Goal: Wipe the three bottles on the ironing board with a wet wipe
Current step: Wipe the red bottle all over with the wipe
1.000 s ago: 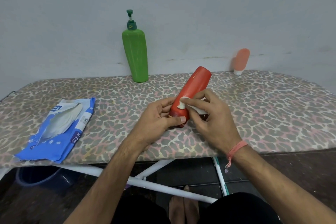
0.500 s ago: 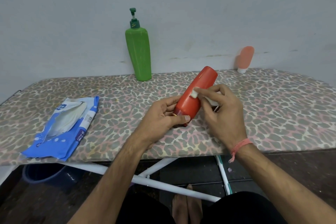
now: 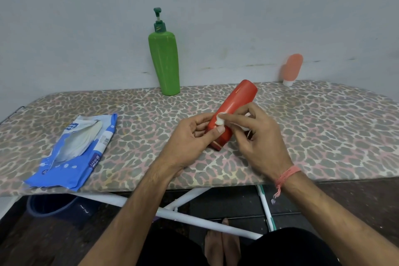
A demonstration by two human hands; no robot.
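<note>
The right hand [image 3: 262, 136], pinching a wadded wipe [image 3: 220, 119] against the red bottle [image 3: 234, 110], has slid back down the bottle's side toward the left hand [image 3: 190, 138] after riding higher up it half a second ago, and the white wad now sits just above the left thumb. The bottle, held in the left hand, has tipped slightly, its far end pointing more toward the wall than a second ago.
</note>
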